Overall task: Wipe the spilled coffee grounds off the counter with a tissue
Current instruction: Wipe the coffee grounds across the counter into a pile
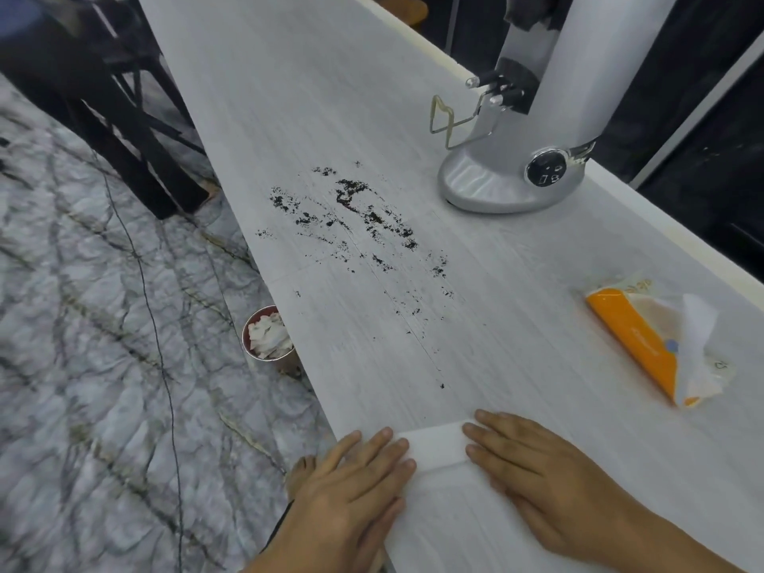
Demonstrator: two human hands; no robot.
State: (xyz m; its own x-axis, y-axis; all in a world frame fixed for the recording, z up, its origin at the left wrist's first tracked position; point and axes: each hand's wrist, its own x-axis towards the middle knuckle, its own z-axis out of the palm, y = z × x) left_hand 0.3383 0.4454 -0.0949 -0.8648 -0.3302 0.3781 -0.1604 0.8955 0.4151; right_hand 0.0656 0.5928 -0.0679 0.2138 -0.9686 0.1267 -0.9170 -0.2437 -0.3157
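Tissue [434, 448] lies flat at counter [289, 97] near edge, pinned under open, flat left hand [351, 477] and right hand [541, 477]. Thin, limp, tears easily: bunch it before wiping. Grounds [355, 213] scattered further up, well apart.

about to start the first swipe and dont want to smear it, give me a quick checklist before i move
1. Tissue lies flat on the counter: ok.
2. Left hand and right hand both press it, fingers spread: ok.
3. Tissue reaches the coffee grounds: not ok, they lie farther up the counter.
4. Path to the grounds clear: ok.
5. Grinder clear of the spill: ok, it stands beside it.
6. Spare tissues in the orange pack: ok, one sticks out.
7. Bin room: cannot tell.
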